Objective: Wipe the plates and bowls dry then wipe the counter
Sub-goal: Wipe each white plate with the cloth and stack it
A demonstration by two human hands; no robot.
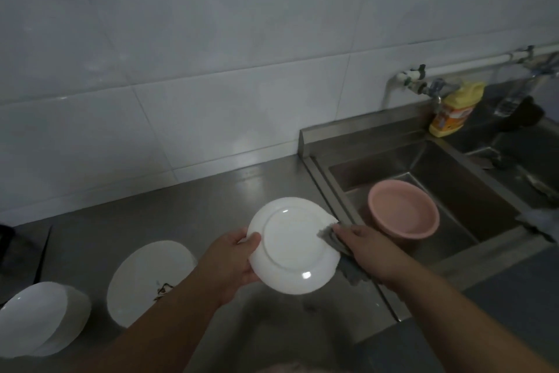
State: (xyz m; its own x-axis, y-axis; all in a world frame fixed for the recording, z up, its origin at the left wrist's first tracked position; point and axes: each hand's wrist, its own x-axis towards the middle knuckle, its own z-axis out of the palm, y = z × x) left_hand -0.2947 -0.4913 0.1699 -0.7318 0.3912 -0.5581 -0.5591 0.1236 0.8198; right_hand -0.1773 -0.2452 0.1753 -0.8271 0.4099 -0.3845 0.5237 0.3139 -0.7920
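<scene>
Nearest the camera, two bare forearms reach in from the near edge over the steel table (99, 239). At near left a white bowl (33, 316) lies tilted on the table; just right of it rests a white plate (145, 276) with a small dark mark by its near rim. The left hand (233, 260) grips a second white plate, the held plate (295, 244), at its left rim, thumb curled over the edge and the underside turned towards the camera, lifted above the table. The right hand (367, 248) presses a grey cloth (331, 236) against the right rim, fingers fairly straight over the cloth. Further right, a pink basin (403, 212) sits in the sink (472, 191); a yellow detergent bottle (455, 109) stands at the far edge beneath the tap (435, 94).

Assessment: the dish-drying step is in hand, on the plate's underside. The next move likely calls for sweeping the cloth across the base while the left hand steadies the rim. Counter wiping not yet begun.
</scene>
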